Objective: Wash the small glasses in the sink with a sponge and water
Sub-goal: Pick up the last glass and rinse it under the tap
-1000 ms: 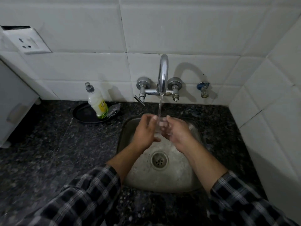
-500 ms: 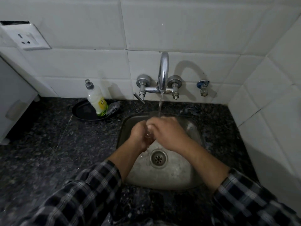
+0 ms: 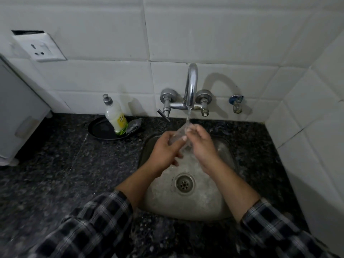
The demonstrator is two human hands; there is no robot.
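Fingers [image 3: 200, 130] curled: left hand [image 3: 163, 151] and right hand [image 3: 202, 146] both grip small glass [image 3: 178, 135] at sink's [image 3: 167, 202] 12 o'clock, under tap [image 3: 191, 84] stream [image 3: 188, 118]. Judgement: turn glass slowly, mouth toward stream; wet glass probably slippery.

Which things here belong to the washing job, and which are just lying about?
Job: glass, held by left hand and right hand; tap; water; sink.
Lying about: bottle, pan, socket, valve.
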